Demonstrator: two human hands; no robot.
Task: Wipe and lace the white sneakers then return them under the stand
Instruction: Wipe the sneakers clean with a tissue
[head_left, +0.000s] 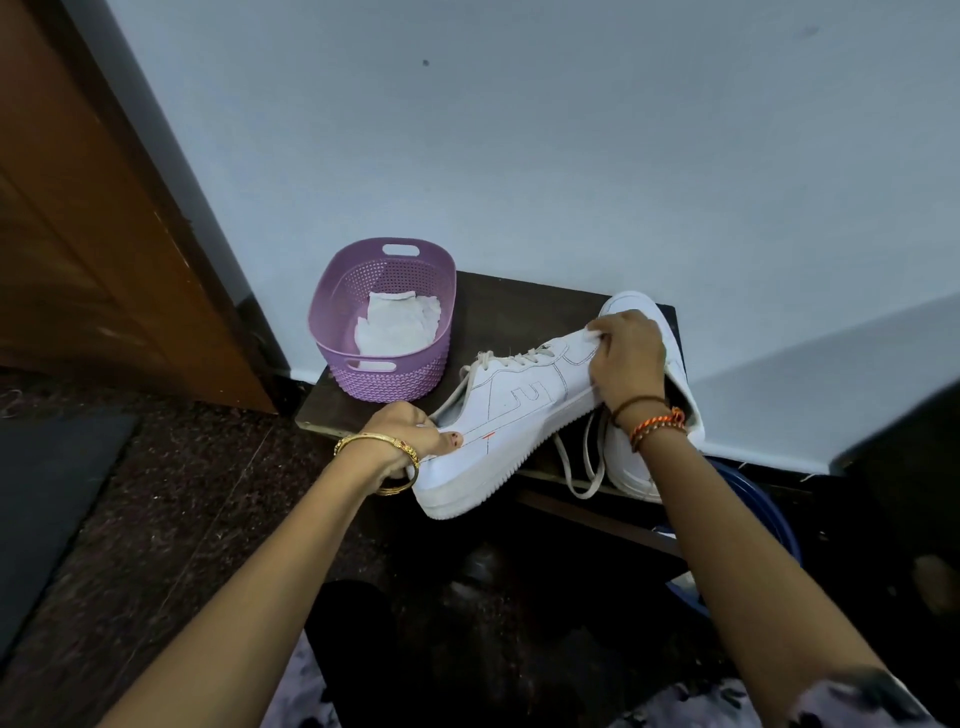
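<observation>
On the stand (498, 312), the basket (332, 317) holding cloths (397, 325) sits left of both sneakers (524, 410).

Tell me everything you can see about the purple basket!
The purple basket is an oval tub that looks like plastic, its walls full of tiny holes in a woven-looking pattern. It has a slot handle cut into the far rim and another in the near rim. It stands upright at the left end of the dark stand, close to the wall. White cloths lie crumpled inside it. Neither hand touches it, and the sneaker being held lies just to its right.
</observation>
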